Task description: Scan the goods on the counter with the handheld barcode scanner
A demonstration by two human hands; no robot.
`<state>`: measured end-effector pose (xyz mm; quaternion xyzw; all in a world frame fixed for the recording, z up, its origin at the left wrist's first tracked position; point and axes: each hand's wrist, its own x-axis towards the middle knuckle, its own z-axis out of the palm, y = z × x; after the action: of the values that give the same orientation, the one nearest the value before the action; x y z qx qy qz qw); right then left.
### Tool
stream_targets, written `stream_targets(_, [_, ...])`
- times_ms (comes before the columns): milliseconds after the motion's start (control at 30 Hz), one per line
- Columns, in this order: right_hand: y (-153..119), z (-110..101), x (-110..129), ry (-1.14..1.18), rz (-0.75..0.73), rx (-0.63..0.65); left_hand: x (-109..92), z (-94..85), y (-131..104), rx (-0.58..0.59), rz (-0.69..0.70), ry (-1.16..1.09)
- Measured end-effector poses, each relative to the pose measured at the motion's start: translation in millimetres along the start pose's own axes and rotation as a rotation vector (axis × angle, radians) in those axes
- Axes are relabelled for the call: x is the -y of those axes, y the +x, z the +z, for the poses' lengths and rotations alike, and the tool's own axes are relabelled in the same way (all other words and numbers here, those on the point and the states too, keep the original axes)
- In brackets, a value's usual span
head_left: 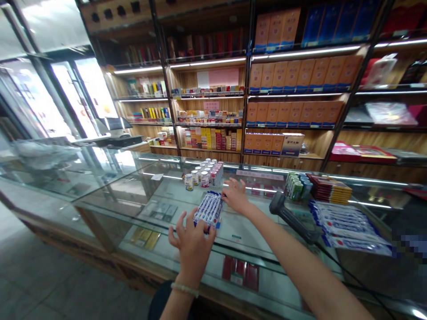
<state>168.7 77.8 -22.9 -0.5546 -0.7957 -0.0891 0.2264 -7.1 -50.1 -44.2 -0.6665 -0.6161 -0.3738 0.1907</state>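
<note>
A row of slim blue-and-white packets [209, 208] lies on the glass counter, side by side. My left hand [191, 240], with a beaded bracelet on its wrist, is at the near end of the row; its fingers are spread, and thumb and forefinger come close to or touch the packet edge. At the far right corner of the same packets is my right hand [236, 195], fingers loosely bent and apart, fingertips by the edge. Neither hand visibly grips anything. Just beyond stand small cans and bottles [204, 173] in a cluster.
A barcode scanner [292, 220] with its cable rests right of my right arm. Further right are more blue-and-white packets [347, 226], stacked dark red boxes [330, 189] and green-blue cans [296, 186]. Glass counter [160, 191] holds goods under its top. Shelves of boxes [293, 113] stand behind.
</note>
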Motion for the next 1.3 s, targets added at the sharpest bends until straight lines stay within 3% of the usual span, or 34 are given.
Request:
stream_targets(567, [13.9,13.5,6.8,0.032,0.022,-0.034,0.3,-4.2,9.9,0.053,-0.099,0.037])
stream_targets(867, [13.4,13.0,8.4,0.044,0.087,-0.059,-2.6,-10.8,13.9,0.087,-0.021,-0.016])
stream_targets(1133, [11.4,11.0,4.2,-0.006,0.055,-0.034,-2.6,-7.6,15.6,0.075,-0.032,-0.001])
stream_targets(1300, [5.6,5.7,0.5,-0.060,0.012,-0.066,-4.6,-4.7,22.4,0.041,0.060,0.071])
